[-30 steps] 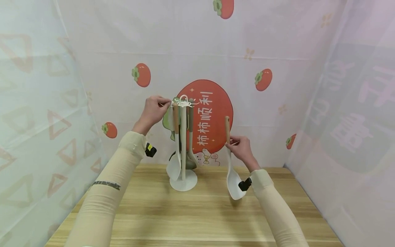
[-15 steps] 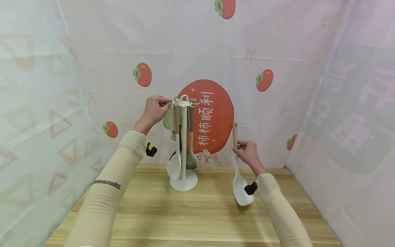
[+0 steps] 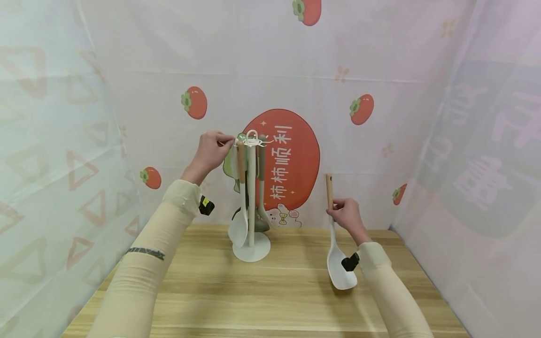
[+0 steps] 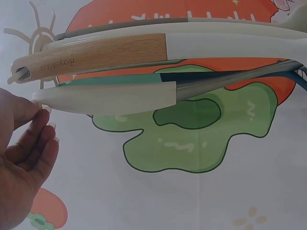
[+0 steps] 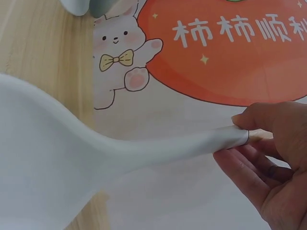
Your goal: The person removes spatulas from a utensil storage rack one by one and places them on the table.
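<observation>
Right hand [image 3: 347, 215] grasping a spatula [image 3: 336, 267], blade [image 5: 43, 158] overrunning the wrist view, left hand [image 3: 212, 150] pinching the rack [image 3: 251, 202], fingertips [image 4: 42, 118] hiding the contact.

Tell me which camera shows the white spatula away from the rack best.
The head view: it shows the white spatula end to end, though partly covered. The right wrist view shows its neck closer but cuts off the blade; the left wrist view doesn't show it.

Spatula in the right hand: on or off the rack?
Off. The right hand holds the spatula near its wood-white joint, and the head view shows a clear gap between it and the rack.
</observation>
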The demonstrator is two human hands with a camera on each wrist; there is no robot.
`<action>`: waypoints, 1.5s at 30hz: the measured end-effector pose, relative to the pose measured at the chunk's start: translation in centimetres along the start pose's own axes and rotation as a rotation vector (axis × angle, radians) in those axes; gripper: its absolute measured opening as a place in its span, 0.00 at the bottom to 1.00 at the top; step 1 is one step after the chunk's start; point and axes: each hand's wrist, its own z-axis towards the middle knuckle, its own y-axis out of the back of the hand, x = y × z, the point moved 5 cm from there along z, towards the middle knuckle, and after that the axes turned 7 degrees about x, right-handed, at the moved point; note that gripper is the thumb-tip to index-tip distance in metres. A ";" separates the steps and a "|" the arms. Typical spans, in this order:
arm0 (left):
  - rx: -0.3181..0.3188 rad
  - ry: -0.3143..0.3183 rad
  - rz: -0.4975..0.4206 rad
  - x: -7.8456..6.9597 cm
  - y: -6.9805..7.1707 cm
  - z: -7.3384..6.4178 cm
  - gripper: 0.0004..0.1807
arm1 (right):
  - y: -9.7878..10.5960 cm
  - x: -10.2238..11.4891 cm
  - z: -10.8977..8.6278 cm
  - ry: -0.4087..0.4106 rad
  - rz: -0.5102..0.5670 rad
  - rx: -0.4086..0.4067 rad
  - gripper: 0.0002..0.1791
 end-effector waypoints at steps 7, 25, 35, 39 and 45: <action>-0.012 -0.015 -0.010 -0.2 0.1 0.2 0.11 | 0.1 -1.3 -0.3 -0.037 0.011 0.017 0.21; -0.008 -0.022 -0.028 0.2 -0.1 -0.1 0.11 | -1.4 -4.1 -2.4 -0.159 0.001 0.101 0.18; -0.012 -0.013 -0.033 0.3 -0.3 -0.3 0.12 | -3.4 -4.6 -3.3 -0.202 0.000 0.151 0.16; -0.017 -0.017 -0.027 0.4 -0.2 -0.3 0.12 | -4.1 -4.4 -3.6 -0.214 -0.017 0.167 0.16; -0.008 -0.010 -0.039 0.3 -0.2 -0.2 0.12 | -4.9 -4.4 -4.0 -0.239 -0.045 0.186 0.17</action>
